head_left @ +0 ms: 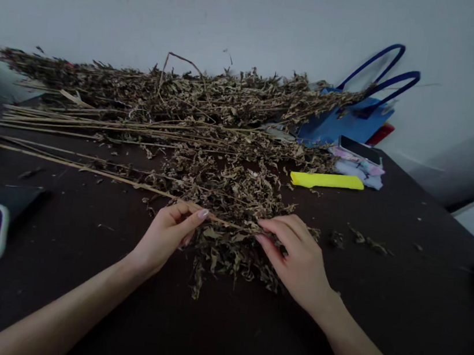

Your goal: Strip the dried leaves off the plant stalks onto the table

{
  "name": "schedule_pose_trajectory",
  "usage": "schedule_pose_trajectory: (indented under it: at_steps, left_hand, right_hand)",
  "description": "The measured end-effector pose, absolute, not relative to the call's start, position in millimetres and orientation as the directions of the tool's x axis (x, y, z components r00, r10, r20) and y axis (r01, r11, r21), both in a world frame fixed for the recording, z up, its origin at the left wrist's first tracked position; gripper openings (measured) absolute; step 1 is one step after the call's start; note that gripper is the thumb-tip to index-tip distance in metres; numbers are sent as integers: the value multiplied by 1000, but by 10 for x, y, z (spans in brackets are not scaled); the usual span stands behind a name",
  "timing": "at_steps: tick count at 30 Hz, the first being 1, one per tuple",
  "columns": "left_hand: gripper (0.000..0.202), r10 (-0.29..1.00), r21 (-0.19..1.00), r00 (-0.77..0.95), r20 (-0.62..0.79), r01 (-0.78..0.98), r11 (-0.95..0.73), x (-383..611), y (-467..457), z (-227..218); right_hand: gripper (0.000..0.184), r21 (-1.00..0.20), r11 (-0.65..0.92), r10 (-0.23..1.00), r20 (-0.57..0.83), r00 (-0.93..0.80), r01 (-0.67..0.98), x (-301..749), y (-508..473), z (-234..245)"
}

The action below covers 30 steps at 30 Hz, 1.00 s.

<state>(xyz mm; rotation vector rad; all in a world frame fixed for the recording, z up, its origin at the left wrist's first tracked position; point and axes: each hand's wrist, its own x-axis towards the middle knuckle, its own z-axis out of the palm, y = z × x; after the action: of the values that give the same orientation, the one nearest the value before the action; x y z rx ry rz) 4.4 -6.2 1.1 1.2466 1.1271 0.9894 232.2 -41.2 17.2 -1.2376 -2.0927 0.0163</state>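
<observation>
A long dried plant stem (123,179) runs from the left of the table to the leaf heap in the middle. My left hand (172,224) pinches this stem between thumb and fingers, near the leaves. On the right, my right hand (292,254) is closed, its thumb and fingertips together on the leafy end of the stem; what exactly lies between them is partly hidden. Crumpled brown-green dried leaves (236,186) are heaped just behind and below both hands.
Bare stems (95,124) and a large bundle of dried plants (178,91) lie along the wall. At the right back are a blue bag (327,122), a yellow strip (328,181) and a phone (359,150). A white-rimmed object (3,234) is at the left.
</observation>
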Motion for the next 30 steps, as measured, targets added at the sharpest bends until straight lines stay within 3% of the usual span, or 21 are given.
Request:
schedule_pose_trajectory:
  at_steps: [12,22,30]
  left_hand:
    - [22,979,998,197,-61,27,56,68,-80,10]
    - [20,975,996,218,-52,88,33,105,-119,52]
    - [21,972,995,232,-37,102,13,99,-128,59]
  right_hand:
    - [10,-430,557,795,524,-306,710,2265,-394,137]
    - [13,-310,532,796,500,-340,788,2277,-402,171]
    - [14,-440,558,792,534,-294,704,2239,-407,164]
